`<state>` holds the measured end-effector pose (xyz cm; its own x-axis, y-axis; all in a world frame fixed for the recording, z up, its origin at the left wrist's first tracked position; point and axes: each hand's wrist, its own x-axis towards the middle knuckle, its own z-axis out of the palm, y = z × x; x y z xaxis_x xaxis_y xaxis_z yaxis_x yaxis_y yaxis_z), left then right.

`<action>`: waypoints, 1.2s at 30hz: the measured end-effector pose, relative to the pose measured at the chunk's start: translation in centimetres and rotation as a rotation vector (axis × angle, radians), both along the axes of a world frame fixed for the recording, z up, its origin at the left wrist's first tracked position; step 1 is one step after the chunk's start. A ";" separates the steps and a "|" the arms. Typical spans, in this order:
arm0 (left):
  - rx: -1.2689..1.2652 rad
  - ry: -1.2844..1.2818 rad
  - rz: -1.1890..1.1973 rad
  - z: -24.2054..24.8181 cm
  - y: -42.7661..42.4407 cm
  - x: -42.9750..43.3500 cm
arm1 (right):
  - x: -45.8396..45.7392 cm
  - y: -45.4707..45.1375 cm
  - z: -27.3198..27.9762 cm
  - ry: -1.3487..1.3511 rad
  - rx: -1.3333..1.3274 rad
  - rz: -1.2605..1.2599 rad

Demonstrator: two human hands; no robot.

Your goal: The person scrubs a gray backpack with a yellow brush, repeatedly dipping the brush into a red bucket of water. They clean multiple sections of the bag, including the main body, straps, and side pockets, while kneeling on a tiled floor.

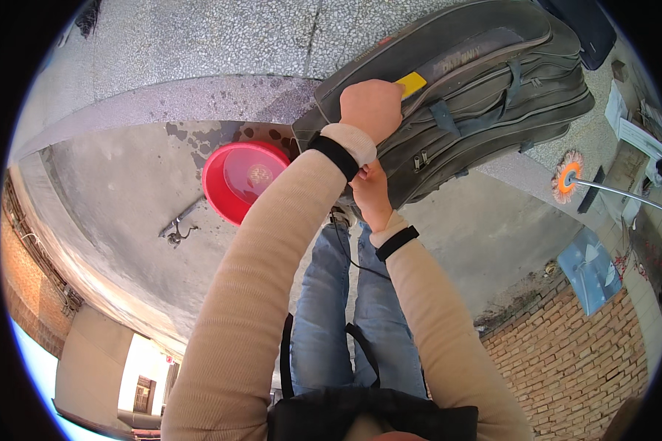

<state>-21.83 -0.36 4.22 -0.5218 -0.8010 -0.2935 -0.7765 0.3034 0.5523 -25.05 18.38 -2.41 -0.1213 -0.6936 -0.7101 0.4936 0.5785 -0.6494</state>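
Observation:
My left hand [372,110] is closed around a yellow brush [412,84], whose end shows beyond my fingers against the front panel of a large dark fabric travel bag [474,110]. The bag lies tilted over the edge of a speckled stone step, its zips and strap handle facing up and right. Below my left wrist, my right hand [372,190] has its curled fingers on the bag's near end; the fingertips are partly hidden. To the left of the bag, a red plastic basin [218,184] holds some water. A thin dark cord [345,248] hangs over my jeans.
A fishing rod with a reel [177,236] lies on the concrete beside the basin. Wet spots mark the ground and step [198,99]. At right are a mop with an orange head [568,177], a blue picture sheet [590,270] and a brick wall [574,342].

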 end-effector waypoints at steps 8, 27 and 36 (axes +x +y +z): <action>-0.027 -0.247 -0.189 3.0 1.2 0.7 | 0.1 -0.9 0.8 -0.027 -0.030 -0.069; 0.799 0.703 1.239 4.7 13.1 20.8 | -1.3 -0.9 1.2 -0.050 0.167 0.184; 0.872 0.801 1.661 -0.9 31.7 31.7 | -6.4 6.4 4.5 0.569 -0.149 0.475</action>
<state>9.84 31.29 3.36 0.2329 -0.3478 -0.9082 0.4709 -0.7768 0.4182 -31.41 24.82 2.12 -0.1055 -0.8467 -0.5214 -0.2218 0.5312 -0.8177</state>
